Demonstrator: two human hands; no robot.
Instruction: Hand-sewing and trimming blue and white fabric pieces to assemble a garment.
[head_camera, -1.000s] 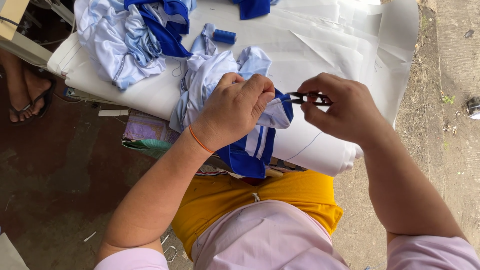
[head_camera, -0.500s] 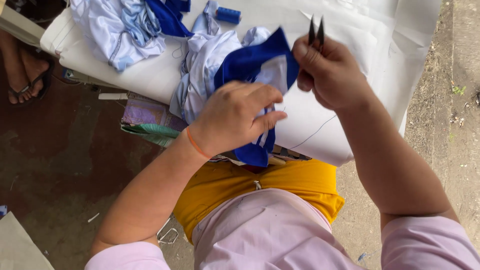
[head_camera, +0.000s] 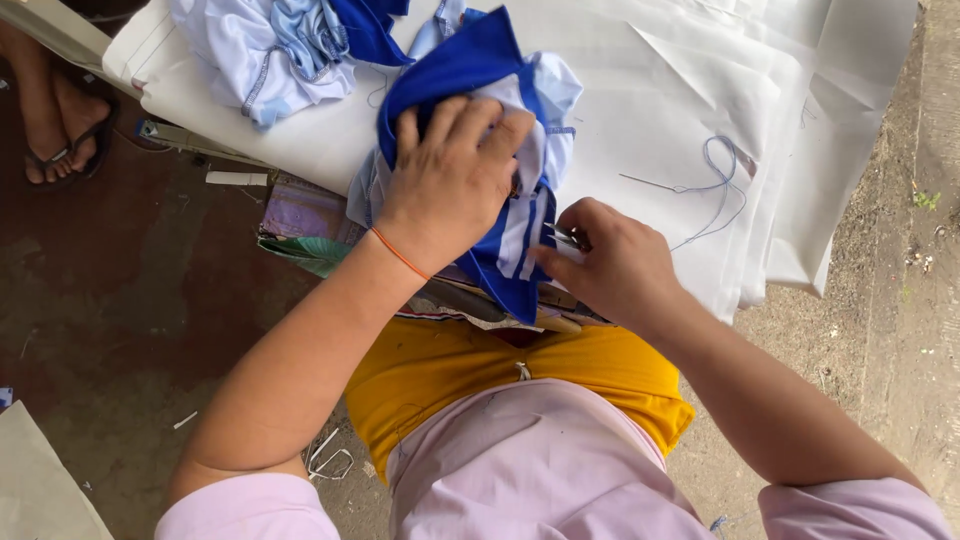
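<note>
Blue-and-white garment (head_camera: 500, 215) lies bunched on the white table cover (head_camera: 690, 110), your left hand (head_camera: 450, 180) clamped over it; your right hand (head_camera: 610, 265) pinches small snips (head_camera: 563, 238) at its right edge. Trimming appears unfinished.

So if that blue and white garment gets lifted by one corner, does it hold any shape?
Probably not. The blue and white garment is bunched in folds under the left hand and droops over the table edge, so it looks floppy. It seems light, thin cloth. Pushed, it would likely crumple and drag on the white sheet rather than slide.
</note>
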